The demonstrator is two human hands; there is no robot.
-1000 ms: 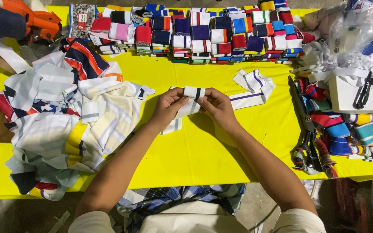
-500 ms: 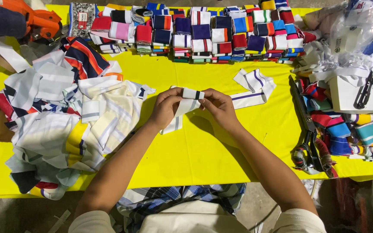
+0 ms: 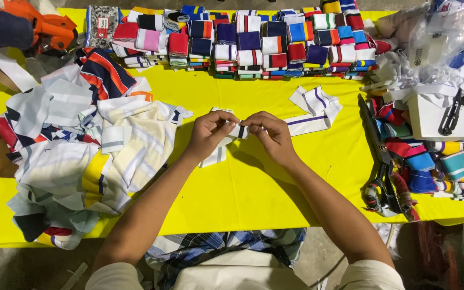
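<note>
Both my hands meet over the middle of a yellow table (image 3: 253, 198). My left hand (image 3: 210, 131) and my right hand (image 3: 268, 134) pinch the same white ribbed fabric strip with dark stripes (image 3: 238, 130) between their fingertips. Its loose end (image 3: 213, 157) hangs down onto the table under my left hand. Another white strip with purple lines (image 3: 313, 110) lies folded just beyond my right hand.
A heap of striped fabric pieces (image 3: 76, 156) covers the table's left side. Rows of folded coloured cuffs (image 3: 253, 45) line the far edge. Large scissors (image 3: 383, 180), more coloured pieces (image 3: 441, 161), a white box (image 3: 447, 115) and a plastic bag (image 3: 447, 37) sit right.
My hands have drawn closer together on the strip, folding it shorter between the fingertips. The rest of the table is unchanged.
</note>
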